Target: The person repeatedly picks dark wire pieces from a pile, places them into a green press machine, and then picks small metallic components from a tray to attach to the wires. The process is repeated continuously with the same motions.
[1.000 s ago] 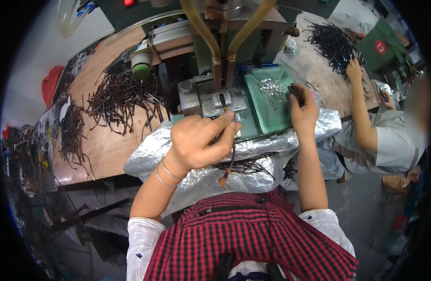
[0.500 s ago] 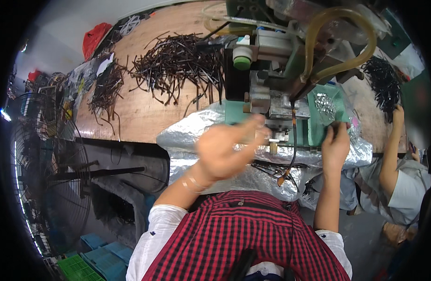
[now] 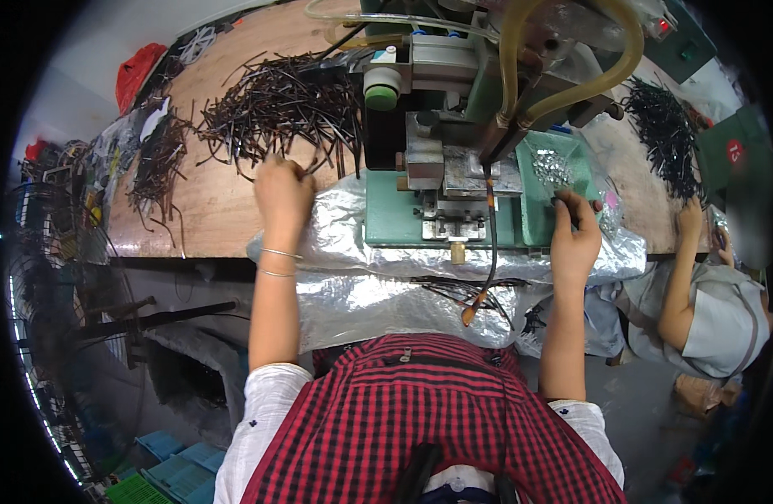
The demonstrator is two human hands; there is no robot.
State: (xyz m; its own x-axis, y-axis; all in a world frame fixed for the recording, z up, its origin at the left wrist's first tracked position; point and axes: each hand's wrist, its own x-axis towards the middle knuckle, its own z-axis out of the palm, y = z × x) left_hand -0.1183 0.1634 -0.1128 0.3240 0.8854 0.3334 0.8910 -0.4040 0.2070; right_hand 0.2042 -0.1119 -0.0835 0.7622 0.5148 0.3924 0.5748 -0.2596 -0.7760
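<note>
My left hand (image 3: 281, 191) reaches to the near edge of a heap of dark thin cords (image 3: 277, 109) on the wooden bench, fingers curled into the strands. My right hand (image 3: 573, 235) rests at the front of a green tray (image 3: 537, 214) holding small shiny metal parts (image 3: 552, 166), fingertips pinched together; what they pinch is too small to see. Between my hands stands a green press machine (image 3: 453, 143) with yellowish hoses (image 3: 571, 84) and a green knob (image 3: 381, 91).
Crinkled silver foil (image 3: 386, 294) drapes the bench front, with several finished cords (image 3: 462, 294) lying in it. Another person (image 3: 705, 302) works at the right beside a second dark cord pile (image 3: 663, 126). More cord bundles (image 3: 155, 160) and a red bag (image 3: 134, 71) lie at the left.
My left hand has moved from the machine's front out left to the cord heap. My right hand stays at the green tray. The view has shifted left.
</note>
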